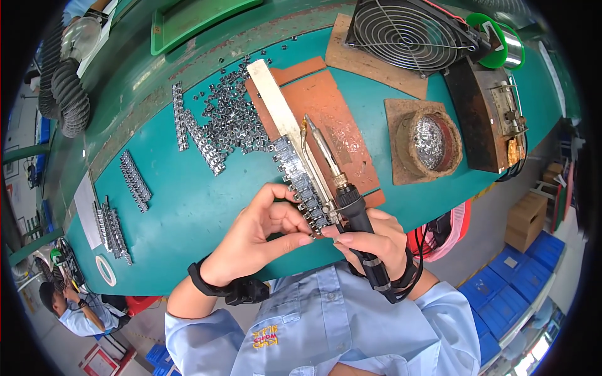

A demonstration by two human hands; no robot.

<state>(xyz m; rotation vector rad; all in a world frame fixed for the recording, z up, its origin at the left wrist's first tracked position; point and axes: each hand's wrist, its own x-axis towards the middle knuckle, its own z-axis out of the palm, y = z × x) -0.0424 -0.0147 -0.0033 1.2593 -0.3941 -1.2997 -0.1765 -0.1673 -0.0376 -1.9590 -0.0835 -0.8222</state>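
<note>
My right hand (376,241) grips a soldering iron (342,188) by its black handle, the metal tip pointing up over a brown mat (326,109). My left hand (263,235) pinches the near end of a row of small metal parts (301,182) lined up along a pale strip (279,106) on the mat. Thumb and fingers of both hands meet at the row's lower end.
A heap of loose metal parts (235,116) and lined-up rows (135,182) lie on the teal table (188,213). A solder pot (429,141), wire fan (411,31), solder spool (501,41) and brown box (486,116) stand at right. Another person (69,310) is at lower left.
</note>
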